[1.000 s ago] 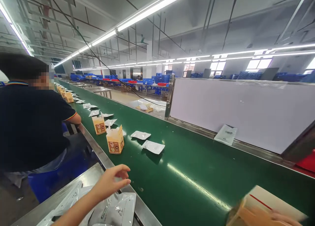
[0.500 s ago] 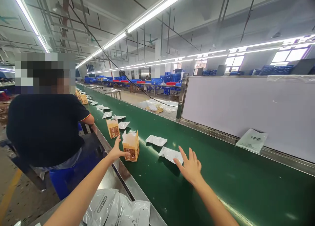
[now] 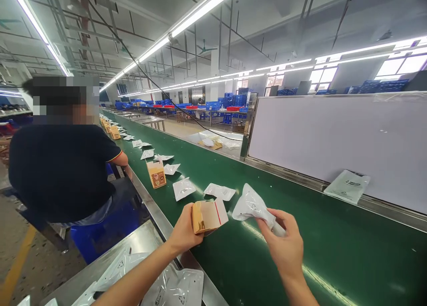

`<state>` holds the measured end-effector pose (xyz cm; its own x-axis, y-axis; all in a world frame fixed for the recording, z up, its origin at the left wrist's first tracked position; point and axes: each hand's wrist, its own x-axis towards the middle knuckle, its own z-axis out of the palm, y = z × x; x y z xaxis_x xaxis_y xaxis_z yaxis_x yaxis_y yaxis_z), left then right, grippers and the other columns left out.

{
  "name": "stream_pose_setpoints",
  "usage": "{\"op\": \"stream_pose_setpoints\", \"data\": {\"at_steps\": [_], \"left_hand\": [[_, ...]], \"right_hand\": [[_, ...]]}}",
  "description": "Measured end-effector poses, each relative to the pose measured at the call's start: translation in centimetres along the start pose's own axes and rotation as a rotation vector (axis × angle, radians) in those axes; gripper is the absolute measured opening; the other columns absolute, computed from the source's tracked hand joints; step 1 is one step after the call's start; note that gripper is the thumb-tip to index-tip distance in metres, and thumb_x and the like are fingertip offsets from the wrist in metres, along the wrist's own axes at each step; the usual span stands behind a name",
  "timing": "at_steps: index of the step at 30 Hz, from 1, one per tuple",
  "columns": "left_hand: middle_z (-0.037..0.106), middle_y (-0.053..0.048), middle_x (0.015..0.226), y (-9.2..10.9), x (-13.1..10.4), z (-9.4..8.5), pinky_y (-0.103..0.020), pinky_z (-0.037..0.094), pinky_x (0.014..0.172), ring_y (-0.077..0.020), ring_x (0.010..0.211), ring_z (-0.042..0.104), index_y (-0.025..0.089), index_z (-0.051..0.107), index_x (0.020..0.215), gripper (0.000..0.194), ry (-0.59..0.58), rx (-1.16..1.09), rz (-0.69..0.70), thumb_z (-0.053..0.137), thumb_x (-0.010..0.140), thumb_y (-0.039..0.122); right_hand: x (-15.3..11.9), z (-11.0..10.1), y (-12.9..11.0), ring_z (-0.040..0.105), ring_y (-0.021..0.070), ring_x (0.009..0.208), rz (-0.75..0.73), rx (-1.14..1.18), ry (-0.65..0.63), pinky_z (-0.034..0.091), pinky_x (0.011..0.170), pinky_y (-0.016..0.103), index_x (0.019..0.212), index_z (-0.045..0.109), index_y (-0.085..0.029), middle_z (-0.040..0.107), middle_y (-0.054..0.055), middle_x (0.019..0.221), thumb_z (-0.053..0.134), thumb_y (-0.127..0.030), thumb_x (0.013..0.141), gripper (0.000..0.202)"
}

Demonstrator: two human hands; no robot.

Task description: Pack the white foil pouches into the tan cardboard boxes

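The left hand (image 3: pixel 185 230) is closed around a small brown carton (image 3: pixel 208 215), holding it above the near edge of the green belt (image 3: pixel 300 235). The carton lies on its side; its end is white with a thin red line. The right hand (image 3: pixel 283 246) pinches a white pouch (image 3: pixel 250 204) between thumb and fingers, and the pouch stands up from the hand (it looks a little crumpled and shiny). Carton and pouch are just beside each other, not touching. Further along the belt lie more flat pouches (image 3: pixel 219 191) and one upright carton (image 3: pixel 156 174). At the left, a person in a dark shirt (image 3: pixel 60 172) sits by the belt.
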<state>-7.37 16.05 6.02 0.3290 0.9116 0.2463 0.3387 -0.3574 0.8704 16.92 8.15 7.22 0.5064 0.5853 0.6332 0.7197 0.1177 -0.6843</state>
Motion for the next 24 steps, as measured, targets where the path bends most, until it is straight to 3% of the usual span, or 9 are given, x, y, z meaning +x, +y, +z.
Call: {"op": "stream_pose_setpoints", "data": {"at_steps": [2,4,7,10,13,15,20,22,24], "left_hand": [[0.054,-0.007,0.106,1.6,-1.1,1.4,-0.043,0.046,0.087,-0.0259,0.099,0.055,0.020,0.037,0.114,0.064,0.027,0.113,0.037,0.063,0.055,0.016],[0.054,-0.007,0.102,3.0,-1.9,2.7,-0.042,0.048,0.082,-0.0256,0.094,0.057,0.020,0.036,0.111,0.057,0.086,0.244,0.081,0.062,0.060,0.019],[0.055,-0.007,0.096,4.4,-2.6,4.1,-0.042,0.049,0.078,-0.0252,0.088,0.058,0.022,0.037,0.105,0.049,0.182,0.333,0.110,0.063,0.063,0.024],[0.056,-0.008,0.097,4.6,-3.0,5.1,-0.043,0.049,0.080,-0.0265,0.090,0.059,0.022,0.038,0.105,0.048,0.216,0.347,0.114,0.064,0.064,0.027],[0.058,-0.009,0.101,4.3,-3.5,6.0,-0.045,0.049,0.082,-0.0282,0.094,0.060,0.021,0.039,0.108,0.050,0.217,0.393,0.172,0.064,0.066,0.028],[0.058,-0.011,0.106,4.1,-3.9,6.7,-0.046,0.049,0.085,-0.0285,0.098,0.059,0.020,0.038,0.112,0.050,0.228,0.446,0.298,0.062,0.068,0.025],[0.055,-0.011,0.118,3.3,-4.9,8.3,-0.048,0.041,0.098,-0.0258,0.113,0.052,0.021,0.036,0.121,0.053,0.075,0.510,0.652,0.049,0.072,0.008],[0.054,-0.011,0.118,3.0,-5.2,8.6,-0.048,0.042,0.098,-0.0252,0.113,0.051,0.022,0.036,0.122,0.052,0.072,0.493,0.641,0.047,0.074,0.006],[0.053,-0.012,0.119,2.8,-5.5,8.7,-0.049,0.045,0.095,-0.0272,0.113,0.052,0.023,0.035,0.125,0.055,0.092,0.457,0.559,0.050,0.073,0.009]], "right_hand": [[-0.3,-1.9,-3.0,0.056,0.0151,0.074,-0.192,0.108,0.157,0.046,0.058,0.024,0.092,0.057,-0.020,0.055,0.004,0.089,0.065,-0.029,0.077,0.019],[-0.8,-2.8,-5.3,0.053,0.0123,0.071,-0.415,0.138,0.181,0.044,0.057,0.022,0.089,0.057,-0.021,0.051,0.003,0.086,0.061,-0.013,0.078,0.014],[-1.7,-3.0,-6.5,0.050,0.0108,0.068,-0.641,0.094,0.020,0.044,0.057,0.021,0.090,0.057,-0.020,0.051,0.003,0.081,0.048,0.000,0.081,0.025],[-2.5,-3.2,-5.9,0.050,0.0134,0.072,-0.776,0.002,-0.181,0.045,0.060,0.023,0.094,0.059,-0.017,0.056,0.005,0.080,0.040,0.003,0.082,0.030],[-3.1,-3.7,-5.0,0.050,0.0149,0.069,-0.785,-0.054,-0.420,0.046,0.059,0.025,0.092,0.060,-0.016,0.058,0.005,0.079,0.036,0.002,0.080,0.033],[-3.4,-3.8,-4.4,0.052,0.0159,0.071,-0.742,-0.051,-0.577,0.048,0.061,0.026,0.089,0.060,-0.018,0.059,0.004,0.081,0.040,0.004,0.073,0.034],[-4.1,-3.3,-3.0,0.058,0.0196,0.089,-0.680,-0.016,-0.923,0.048,0.086,0.028,0.073,0.057,-0.019,0.063,0.001,0.084,0.069,-0.006,0.054,0.025],[-4.2,-3.3,-3.2,0.060,0.0140,0.078,-0.631,0.017,-0.980,0.049,0.077,0.020,0.073,0.056,-0.020,0.063,-0.005,0.079,0.079,-0.018,0.049,0.033],[-4.2,-3.4,-3.9,0.058,0.0093,0.067,-0.495,0.027,-0.929,0.047,0.064,0.016,0.080,0.056,-0.022,0.063,-0.009,0.078,0.076,-0.023,0.059,0.029]]}}
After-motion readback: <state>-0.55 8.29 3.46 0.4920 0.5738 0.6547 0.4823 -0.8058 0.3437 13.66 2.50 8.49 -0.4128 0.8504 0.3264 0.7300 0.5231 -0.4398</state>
